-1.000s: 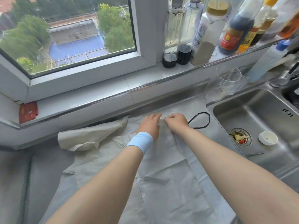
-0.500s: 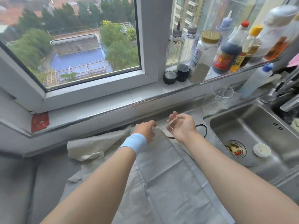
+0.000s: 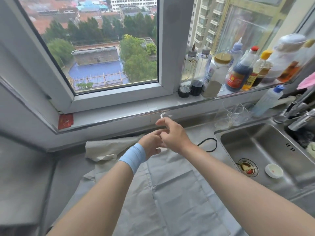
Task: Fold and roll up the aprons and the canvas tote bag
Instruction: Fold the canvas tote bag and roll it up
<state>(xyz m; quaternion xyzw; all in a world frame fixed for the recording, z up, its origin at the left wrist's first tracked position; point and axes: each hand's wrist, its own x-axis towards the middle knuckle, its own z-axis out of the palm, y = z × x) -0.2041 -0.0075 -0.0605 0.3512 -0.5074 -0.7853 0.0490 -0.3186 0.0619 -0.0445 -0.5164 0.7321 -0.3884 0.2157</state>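
Head view, both forearms reaching forward over a grey stone counter [image 3: 34, 167]

- Pale grey creased fabric apron [image 3: 177, 193]: spread flat on the counter, running from 6 o'clock of the frame up to the centre. Its far end lies under the two hands.
- Crumpled beige canvas piece [image 3: 105, 148]: on the counter at 10 o'clock of the apron, touching its far left edge. Cannot tell whether it is a bag or an apron.
- Left hand [image 3: 150, 144], with a light-blue fabric wristband [image 3: 133, 156]: raised over the apron's far end, fingers curled inward and touching the right hand. Motion blur; cannot tell what, if anything, it grips.
- Right hand [image 3: 173, 134]: at 1 o'clock of the left hand, fingers bent and gathered round a thin pale apron strap [image 3: 162, 115]. The strap's blurred end sticks up at 12 o'clock of the fingertips.
- Thin black cord loop [image 3: 211, 138]: flat on the counter at 3 o'clock of the right hand, apart from it, just beside the stainless steel sink [image 3: 255, 142].
- Small round white plastic cap [image 3: 274, 170]: in the basin, at 3 o'clock of the drain.
- White window sill [image 3: 119, 108], at 12 o'clock of the hands. A row of sauce and seasoning bottles [image 3: 237, 74] stands on its right part; a red foil packet [image 3: 65, 121] sits at its left end.
- Clear drinking glasses [image 3: 233, 114]: on the counter below the bottles, at 12 o'clock of the sink
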